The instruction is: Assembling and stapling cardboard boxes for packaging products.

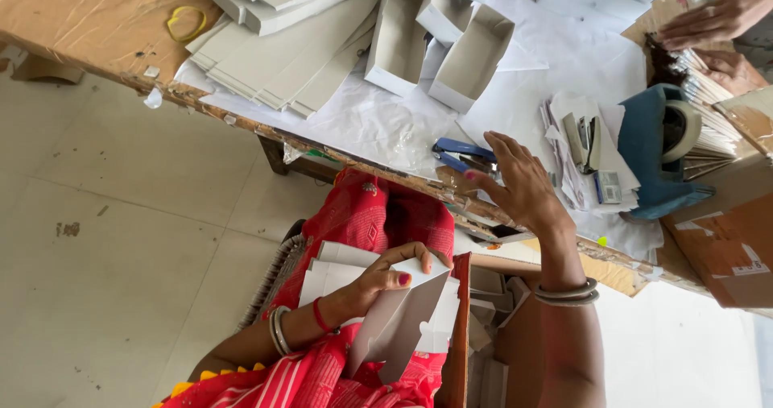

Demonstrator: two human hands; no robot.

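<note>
Pale floor tiles run beneath a worn wooden desk [97, 21] spread with white paper. Her left hand [386, 283] keeps a closed grip on a half-folded white card carton [398, 319] over her lap. Her right hand [523, 186], fingers spread and empty, hovers just beside a blue metal stapler [460, 154] at the desk edge; a nudge could likely tip it off.

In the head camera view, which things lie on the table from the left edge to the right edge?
Yellow rubber band → stack of flat grey cartons → open folded boxes → blue stapler → grey stapler → blue tape dispenser.
</note>
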